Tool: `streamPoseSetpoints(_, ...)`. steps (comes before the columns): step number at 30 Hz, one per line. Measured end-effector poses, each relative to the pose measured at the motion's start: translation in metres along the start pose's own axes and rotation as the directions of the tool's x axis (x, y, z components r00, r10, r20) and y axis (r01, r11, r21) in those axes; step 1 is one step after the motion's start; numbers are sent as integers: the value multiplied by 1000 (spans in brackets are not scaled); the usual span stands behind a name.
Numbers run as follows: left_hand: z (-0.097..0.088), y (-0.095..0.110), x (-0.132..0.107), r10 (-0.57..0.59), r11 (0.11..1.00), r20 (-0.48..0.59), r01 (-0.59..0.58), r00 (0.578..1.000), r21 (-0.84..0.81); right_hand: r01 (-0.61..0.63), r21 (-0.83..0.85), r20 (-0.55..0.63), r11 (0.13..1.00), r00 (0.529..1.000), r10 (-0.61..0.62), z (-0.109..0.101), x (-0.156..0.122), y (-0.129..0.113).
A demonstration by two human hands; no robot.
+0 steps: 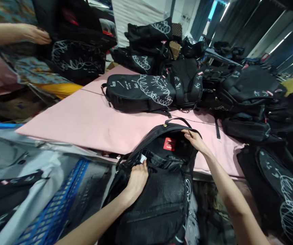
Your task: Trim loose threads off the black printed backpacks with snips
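Observation:
A black backpack (156, 194) stands unzipped before me, leaning against the table's near edge, its lining and a red label (169, 144) showing inside. My left hand (138, 177) is closed on the lining at the left side of the opening, just below a small white tag (143, 158). At the upper right of the opening, my right hand (194, 139) grips the rim. A thin dark piece shows by its fingers; I cannot tell what it is. The carry loop (179, 119) arches above the rim.
A pink-topped table (85, 119) stretches ahead. On it lie a black backpack with white scribble print (141, 90) and several more piled at right (250, 85). A co-worker's hand (37, 35) holds another bag at upper left. Blue mesh (57, 200) hangs at lower left.

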State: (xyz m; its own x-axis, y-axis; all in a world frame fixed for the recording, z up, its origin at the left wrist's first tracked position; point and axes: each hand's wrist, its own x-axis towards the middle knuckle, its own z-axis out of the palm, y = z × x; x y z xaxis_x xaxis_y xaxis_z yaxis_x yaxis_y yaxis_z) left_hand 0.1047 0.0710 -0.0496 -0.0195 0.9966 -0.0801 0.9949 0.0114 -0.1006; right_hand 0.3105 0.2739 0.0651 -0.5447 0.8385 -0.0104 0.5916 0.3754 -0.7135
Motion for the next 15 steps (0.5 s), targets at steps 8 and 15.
streamPoseSetpoints(8, -35, -30, 20, 124, 956, 76, -99, 989, -276, -86, 569, -457, 818, 794, 402, -5, -103, 77)
streamPoseSetpoints(15, -110, -110, 8, -206, 648, -125, 39, 971, -761, -303, 489, -224, 818, 863, 454, 88, -184, 98)
